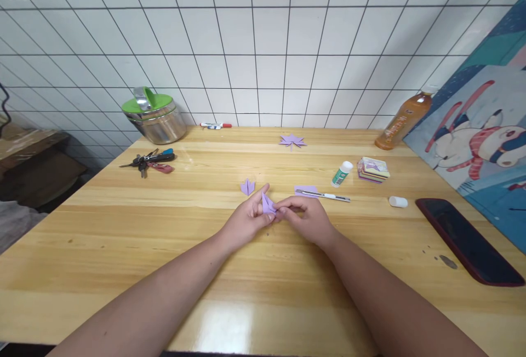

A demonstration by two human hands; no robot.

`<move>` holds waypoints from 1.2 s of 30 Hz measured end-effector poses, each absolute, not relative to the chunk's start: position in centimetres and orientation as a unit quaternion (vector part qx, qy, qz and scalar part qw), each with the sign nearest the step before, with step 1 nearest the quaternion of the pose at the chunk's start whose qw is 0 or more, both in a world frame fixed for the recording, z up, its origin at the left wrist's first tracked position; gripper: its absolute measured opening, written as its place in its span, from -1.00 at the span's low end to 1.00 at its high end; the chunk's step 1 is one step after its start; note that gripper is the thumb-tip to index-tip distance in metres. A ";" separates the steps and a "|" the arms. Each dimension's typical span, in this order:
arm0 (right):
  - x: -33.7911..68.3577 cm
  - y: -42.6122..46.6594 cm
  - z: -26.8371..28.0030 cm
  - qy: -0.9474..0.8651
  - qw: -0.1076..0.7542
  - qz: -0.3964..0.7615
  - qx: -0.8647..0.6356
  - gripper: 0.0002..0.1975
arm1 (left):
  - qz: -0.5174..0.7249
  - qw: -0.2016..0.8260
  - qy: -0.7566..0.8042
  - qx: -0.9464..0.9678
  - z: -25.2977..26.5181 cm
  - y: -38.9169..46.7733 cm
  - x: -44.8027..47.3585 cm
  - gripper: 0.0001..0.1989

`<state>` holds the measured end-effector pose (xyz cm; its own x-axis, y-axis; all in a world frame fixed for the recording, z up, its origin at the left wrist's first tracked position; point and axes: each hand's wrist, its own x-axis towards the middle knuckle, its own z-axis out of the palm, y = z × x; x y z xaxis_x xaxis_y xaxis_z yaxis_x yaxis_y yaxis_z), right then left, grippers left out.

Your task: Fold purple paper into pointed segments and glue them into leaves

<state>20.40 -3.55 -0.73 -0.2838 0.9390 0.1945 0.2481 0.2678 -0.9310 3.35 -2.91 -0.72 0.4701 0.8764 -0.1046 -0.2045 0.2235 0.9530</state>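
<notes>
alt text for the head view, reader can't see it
A person's left hand and right hand hold a folded purple paper over a wooden table. Beyond lie another folded piece, a leaf-shaped paper, and a thin tool across a purple sheet, with a glue stick and phone to the right.

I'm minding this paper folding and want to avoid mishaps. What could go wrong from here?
The folded purple paper held by the left hand and right hand is small and might crease wrongly. What looks like a craft knife lies close to the right hand, which could brush it. The loose purple piece just beyond the left hand might get nudged.
</notes>
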 end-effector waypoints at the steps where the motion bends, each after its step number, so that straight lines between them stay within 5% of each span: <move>1: 20.3 -3.5 -0.8 -0.648 0.417 0.465 -0.436 -0.89 | 0.380 0.698 0.344 0.500 -0.7 -3.0 3.3 -0.08; 8: 20.4 -3.0 -0.8 -0.517 0.444 0.605 -0.411 -0.78 | 0.332 0.642 0.356 0.593 -1.0 -3.2 3.1 -0.11; 15: 20.1 -3.4 -0.7 -0.627 0.383 0.523 -0.431 -0.78 | 0.321 0.605 0.362 0.632 -1.1 -3.2 2.8 -0.16; 25: 19.5 -3.3 -1.2 -0.635 0.429 0.333 -0.549 -0.83 | 0.328 0.620 0.394 0.594 -1.1 -2.9 3.4 -0.63; 36: 19.2 -3.7 -0.8 -0.599 0.464 0.403 -0.512 -0.82 | 0.312 0.667 0.372 0.565 -0.5 -2.5 3.1 -0.63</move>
